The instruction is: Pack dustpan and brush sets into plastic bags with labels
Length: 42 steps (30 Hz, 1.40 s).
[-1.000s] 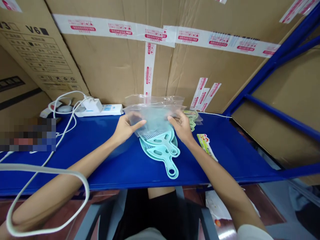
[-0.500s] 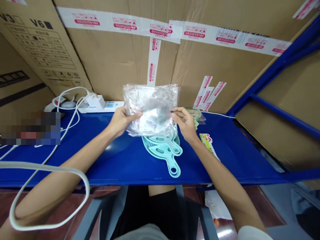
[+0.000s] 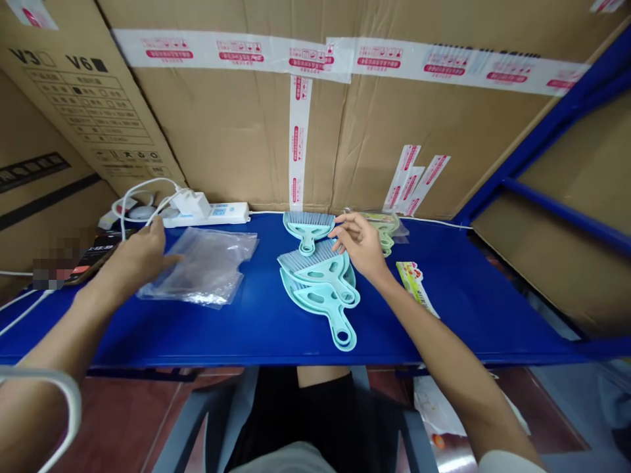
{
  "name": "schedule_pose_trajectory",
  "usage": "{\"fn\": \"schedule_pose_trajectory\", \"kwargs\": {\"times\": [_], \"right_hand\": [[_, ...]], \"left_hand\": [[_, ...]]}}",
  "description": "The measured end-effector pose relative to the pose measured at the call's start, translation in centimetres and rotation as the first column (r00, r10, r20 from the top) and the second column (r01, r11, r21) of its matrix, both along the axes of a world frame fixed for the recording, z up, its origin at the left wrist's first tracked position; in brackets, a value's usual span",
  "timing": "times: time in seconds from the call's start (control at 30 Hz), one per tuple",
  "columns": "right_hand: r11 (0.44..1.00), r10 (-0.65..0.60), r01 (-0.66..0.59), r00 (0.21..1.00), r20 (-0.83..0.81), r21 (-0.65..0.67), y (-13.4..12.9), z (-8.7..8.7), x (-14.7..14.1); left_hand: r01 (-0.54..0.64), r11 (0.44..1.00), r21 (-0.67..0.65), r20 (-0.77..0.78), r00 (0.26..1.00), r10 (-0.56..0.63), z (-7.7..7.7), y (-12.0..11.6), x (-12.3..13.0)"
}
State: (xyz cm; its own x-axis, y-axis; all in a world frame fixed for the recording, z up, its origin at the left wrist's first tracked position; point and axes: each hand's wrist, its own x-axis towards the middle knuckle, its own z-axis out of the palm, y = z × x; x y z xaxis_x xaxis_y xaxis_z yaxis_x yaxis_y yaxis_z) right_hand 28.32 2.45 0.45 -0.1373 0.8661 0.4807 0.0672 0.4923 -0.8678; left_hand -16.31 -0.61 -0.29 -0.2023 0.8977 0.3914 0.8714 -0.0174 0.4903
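A clear plastic bag (image 3: 204, 266) lies flat on the blue table at the left. My left hand (image 3: 142, 256) is over the bag's left side, fingers apart, holding nothing. Near the middle, a small mint brush and dustpan set (image 3: 308, 226) sits at the back, and a larger mint brush (image 3: 320, 266) rests on a mint dustpan (image 3: 323, 302) in front of it. My right hand (image 3: 359, 243) hovers beside the brushes with its fingers loosely curled and apart, nothing visible in them.
A white power strip (image 3: 229, 213) with cables stands at the back left, beside a dark phone-like object (image 3: 98, 253). Green items in a clear bag (image 3: 387, 230) and a colourful card (image 3: 414, 286) lie right of the brushes. Cardboard (image 3: 236, 131) rises behind the table (image 3: 468, 302).
The clear bag, held between both hands before, now lies on the left of the table. My left hand has moved left and let go, uncovering the brushes; my right hand has stayed nearly in place.
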Motion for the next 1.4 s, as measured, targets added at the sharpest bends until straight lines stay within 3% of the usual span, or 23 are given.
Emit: {"fn": "schedule_pose_trajectory", "kwargs": {"times": [0.07, 0.13, 0.2, 0.3, 0.37, 0.5, 0.6, 0.67, 0.73, 0.9, 1.07, 1.23, 1.4], "right_hand": [[1.0, -0.015, 0.015, 1.0, 0.023, 0.007, 0.0, -0.2, -0.1], [0.999, -0.032, 0.032, 0.999, 0.037, 0.018, 0.0, -0.3, -0.1], [0.999, -0.041, 0.039, 0.998, 0.055, 0.026, -0.1, -0.4, -0.1], [0.999, -0.038, 0.034, 0.995, 0.091, 0.039, -0.3, -0.4, -0.1], [0.998, -0.038, 0.032, 0.992, 0.116, 0.059, -0.4, -0.4, -0.1], [0.996, -0.048, 0.035, 0.985, 0.167, 0.079, -0.6, -0.4, -0.2], [0.996, -0.038, 0.021, 0.981, 0.188, 0.092, -0.7, -0.5, -0.3], [0.994, -0.022, 0.001, 0.979, 0.201, 0.106, -0.8, -0.5, -0.3], [0.993, -0.015, -0.011, 0.976, 0.215, 0.116, -0.9, -0.5, -0.4], [0.99, -0.014, -0.023, 0.967, 0.253, 0.142, -1.2, -0.2, -0.4], [0.984, -0.027, -0.027, 0.954, 0.3, 0.176, -1.2, -0.3, -0.2], [0.967, -0.098, -0.008, 0.912, 0.398, 0.255, -1.1, -0.7, -0.1], [0.946, -0.167, -0.005, 0.85, 0.5, 0.325, -0.9, -1.2, 0.1]], "left_hand": [[0.078, 0.997, -0.015, -0.304, 0.949, -0.079, -0.1, -0.8, 1.9], [0.295, 0.954, -0.043, -0.389, 0.875, -0.288, -1.0, -1.8, 3.9], [0.434, 0.878, -0.201, -0.411, 0.776, -0.478, -2.6, -2.5, 5.4], [0.453, 0.806, -0.381, -0.393, 0.71, -0.585, -5.2, -3.2, 6.2], [0.454, 0.787, -0.418, -0.379, 0.7, -0.605, -6.0, -3.3, 5.9], [0.5, 0.755, -0.424, -0.351, 0.677, -0.646, -4.7, -3.2, 5.2], [0.44, 0.816, -0.374, -0.314, 0.768, -0.558, -3.2, -2.8, 6.1], [0.297, 0.9, -0.32, -0.341, 0.85, -0.402, -2.6, -2.1, 7.3], [0.147, 0.943, -0.3, -0.42, 0.867, -0.269, -2.3, -1.1, 8.5], [0.007, 0.923, -0.385, -0.452, 0.87, -0.195, -1.9, 1.7, 8.9], [-0.058, 0.932, -0.358, -0.467, 0.875, -0.125, -2.2, 3.5, 7.8], [-0.059, 0.93, -0.362, -0.472, 0.872, -0.128, -2.7, 4.4, 7.1], [0.029, 0.917, -0.399, -0.448, 0.866, -0.222, -2.8, 4.6, 6.9]]}}
